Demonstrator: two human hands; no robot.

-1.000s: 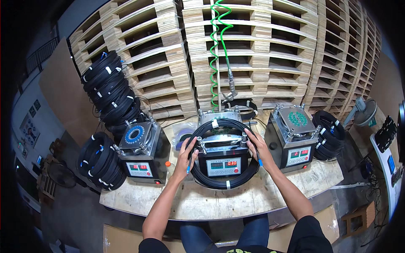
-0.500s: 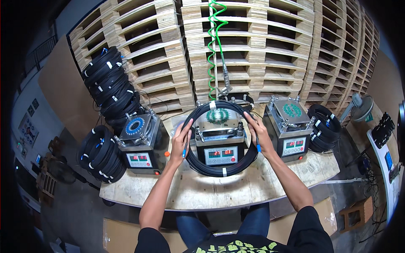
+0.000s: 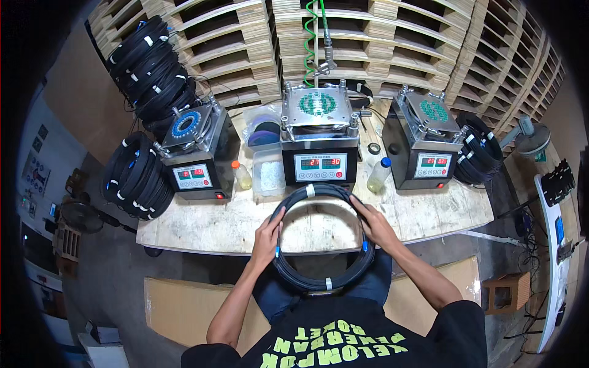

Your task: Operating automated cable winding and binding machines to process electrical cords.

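Note:
A coil of black cable (image 3: 325,286), bound with white tape at its far and near sides, is held between my two hands over the table's front edge. My left hand (image 3: 266,238) is closed round its left side, and my right hand (image 3: 377,228) grips the right side. Blue-capped cable ends show beside both hands. Just beyond the coil stands the middle polishing machine (image 3: 320,144), a metal box with a lit display and a round cluster of green connectors on its top plate.
Similar machines stand at left (image 3: 195,150) and right (image 3: 424,141). Stacked cable coils (image 3: 150,76) rise at the far left. An orange-capped bottle (image 3: 242,176), a clear tub (image 3: 269,175) and a blue-capped bottle (image 3: 379,175) sit on the wooden table (image 3: 202,224). Wooden pallets (image 3: 392,43) stand behind.
The coil has come toward me, from in front of the middle machine to the table's front edge, with both hands still on it. The machine and items around it are now uncovered.

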